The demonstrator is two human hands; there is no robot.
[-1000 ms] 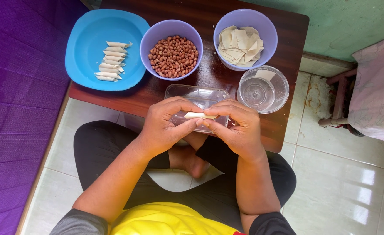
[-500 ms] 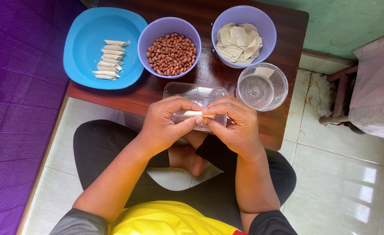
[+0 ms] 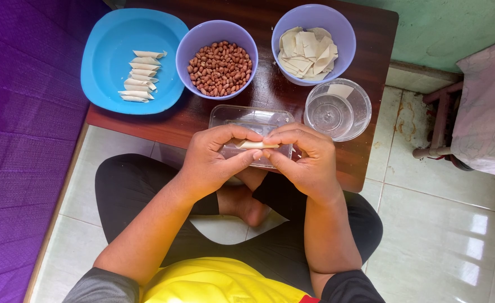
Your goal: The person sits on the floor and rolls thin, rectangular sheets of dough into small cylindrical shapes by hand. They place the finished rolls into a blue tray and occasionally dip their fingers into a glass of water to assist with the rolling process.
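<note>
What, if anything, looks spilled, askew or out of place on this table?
Nothing stands out. Peanuts stay in their bowl, rolls lie on the blue plate, and both hands hold one wrapper roll.

Peanut bowl (image 3: pixel 219 59) between plate (image 3: pixel 104 84) — wrapper bowl (image 3: pixel 313 42)

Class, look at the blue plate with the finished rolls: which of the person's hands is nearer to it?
Left. The left hand sits below and to the right of the blue plate. The right hand is farther right, by the clear glass bowl.
</note>
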